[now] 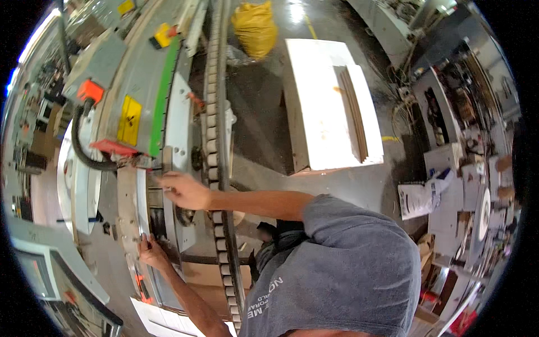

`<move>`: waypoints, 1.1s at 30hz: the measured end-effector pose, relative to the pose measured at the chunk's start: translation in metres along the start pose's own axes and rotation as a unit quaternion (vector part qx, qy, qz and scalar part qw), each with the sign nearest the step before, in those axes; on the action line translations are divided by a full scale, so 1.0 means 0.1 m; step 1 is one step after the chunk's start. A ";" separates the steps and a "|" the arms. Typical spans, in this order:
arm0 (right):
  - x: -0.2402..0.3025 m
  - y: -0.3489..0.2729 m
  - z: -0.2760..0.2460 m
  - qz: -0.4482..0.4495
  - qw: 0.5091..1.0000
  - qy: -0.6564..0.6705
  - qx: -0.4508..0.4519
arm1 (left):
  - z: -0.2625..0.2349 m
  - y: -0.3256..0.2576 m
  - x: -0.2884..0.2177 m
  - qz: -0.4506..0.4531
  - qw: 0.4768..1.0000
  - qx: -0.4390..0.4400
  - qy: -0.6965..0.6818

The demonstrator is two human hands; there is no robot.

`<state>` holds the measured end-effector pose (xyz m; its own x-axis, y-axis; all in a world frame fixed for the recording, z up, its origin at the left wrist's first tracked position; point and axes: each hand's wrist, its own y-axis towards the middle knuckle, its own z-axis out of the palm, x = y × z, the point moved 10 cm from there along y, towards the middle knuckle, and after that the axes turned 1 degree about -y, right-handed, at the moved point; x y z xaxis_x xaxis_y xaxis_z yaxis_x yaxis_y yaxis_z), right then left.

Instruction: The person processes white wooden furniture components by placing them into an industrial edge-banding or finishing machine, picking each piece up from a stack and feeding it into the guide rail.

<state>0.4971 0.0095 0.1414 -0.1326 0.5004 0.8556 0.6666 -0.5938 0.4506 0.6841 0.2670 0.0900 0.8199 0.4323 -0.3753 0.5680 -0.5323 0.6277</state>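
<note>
Right hand (pixel 182 190) reaches out, fingers loosely curled on machine panel (pixel 179 121); left hand (pixel 150 251) presses spread below

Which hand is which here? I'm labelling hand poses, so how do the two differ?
The right hand reaches far out on a straight arm, fingers pointing at the machine's metal frame; the left hand sits closer in, lower, fingers pressed on the pale strip. Both are bare and hold nothing I can make out.

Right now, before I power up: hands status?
Right hand at the machine, near the red fitting, grip unclear. Left hand open on the pale panel edge. Roller track crosses beside both arms.
</note>
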 end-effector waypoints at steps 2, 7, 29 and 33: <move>-0.03 -0.25 -0.88 -0.016 0.994 -0.084 -0.072 | 0.19 0.20 -0.26 0.018 1.000 -0.003 0.013; -0.68 -1.54 -3.84 0.130 0.822 -0.446 -0.330 | 0.58 0.52 -0.51 -0.033 0.999 0.030 0.009; -0.82 -3.11 -4.79 0.332 0.792 -0.209 -0.468 | 0.65 0.43 -1.46 -0.072 0.978 0.107 -0.161; -0.91 -2.61 -3.49 0.300 0.810 0.061 -0.500 | 0.56 0.03 -3.20 0.104 0.933 0.259 -0.227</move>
<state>0.0791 -0.1008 0.0349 -0.1164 -0.0978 0.9884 -0.2823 -0.9508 -0.1273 0.4273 0.0862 0.1736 0.7953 -0.0093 -0.6062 0.2562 -0.9011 0.3499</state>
